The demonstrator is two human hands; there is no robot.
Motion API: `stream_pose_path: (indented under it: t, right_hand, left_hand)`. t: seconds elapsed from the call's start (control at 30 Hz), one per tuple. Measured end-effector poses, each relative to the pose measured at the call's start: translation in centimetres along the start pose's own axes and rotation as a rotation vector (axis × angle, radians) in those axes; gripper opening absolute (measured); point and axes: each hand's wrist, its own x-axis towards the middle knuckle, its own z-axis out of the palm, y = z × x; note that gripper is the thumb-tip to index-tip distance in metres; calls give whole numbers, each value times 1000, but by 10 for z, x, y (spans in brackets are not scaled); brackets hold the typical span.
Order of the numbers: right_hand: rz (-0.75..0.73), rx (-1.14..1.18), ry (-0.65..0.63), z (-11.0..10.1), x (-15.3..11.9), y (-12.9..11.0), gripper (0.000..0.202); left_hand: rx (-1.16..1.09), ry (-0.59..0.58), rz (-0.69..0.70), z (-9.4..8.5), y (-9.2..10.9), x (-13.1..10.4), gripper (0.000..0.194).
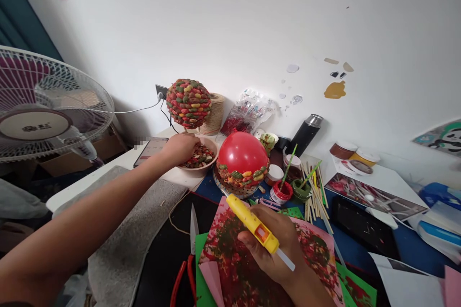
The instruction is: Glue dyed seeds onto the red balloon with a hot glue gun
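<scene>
My left hand [183, 147] reaches into a pale bowl [211, 164] of small painted shells [201, 157], which look like pistachio shells. Its fingers are curled down among them, and what they pinch is hidden. Gripped in my right hand [279, 240] is a yellow glue gun [252, 223], with a whitish glue stick [286, 259] jutting from its rear. Just beyond its tip, a red balloon [243, 152] rests on a round stand, its lower part ringed with red, green, yellow and brown shells [241, 177]. A ball covered in the same shells [189, 104] stands behind the bowl.
Red-handled scissors [193, 240] lie left of paint-stained pink paper [230, 268]. Open paint jars [281, 193] with brushes, wooden sticks [313, 196] and a black flask [305, 133] stand right of the balloon. A phone [151, 150], twine spool [214, 115] and fan [46, 110] are leftward.
</scene>
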Motion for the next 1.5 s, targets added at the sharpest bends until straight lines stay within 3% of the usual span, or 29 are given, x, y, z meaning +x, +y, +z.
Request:
stream_pose_path:
  t: [0.17, 0.3, 0.37, 0.5, 0.57, 0.7, 0.87, 1.0, 1.13, 1.3, 1.43, 1.5]
  right_hand:
    - [10, -38, -39, 0, 0, -2, 54]
    - [25, -60, -70, 1, -1, -2, 53]
    - [34, -49, -66, 1, -2, -3, 54]
    - [50, -4, -37, 1, -2, -3, 56]
    - [50, 0, -31, 2, -2, -2, 55]
    - [45, -7, -21, 2, -2, -1, 53]
    - [66, 23, -53, 3, -5, -1, 55]
    - [64, 62, -66, 4, -5, -1, 56]
    - [80, 76, -18, 3, -3, -2, 56]
    - [132, 179, 84, -3, -2, -5, 55]
    - [191, 166, 161, -8, -2, -2, 48]
    - [203, 153, 168, -8, -2, 0, 45]
  left_hand:
    - [-60, 52, -51, -7, 1, -1, 16]
    - [-179, 133, -91, -23, 5, -14, 22]
    - [-392, 169, -120, -29, 11, -26, 31]
    - [-1246, 211, -292, -34, 34, -49, 51]
    - [-1412, 185, -341, -35, 45, -54, 52]
    - [-1472, 173, -345, -36, 56, -54, 49]
    - [-1564, 204, -371, -33, 51, -51, 40]
    - [-1707, 116, -385, -36, 58, -56, 27]
    - [-1846, 14, -366, -42, 77, -70, 22]
    - [-1969, -205, -377, -42, 118, -105, 36]
    - [-2067, -435, -392, -30, 158, -136, 34]
    - [-2105, -494, -408, -22, 174, -144, 37]
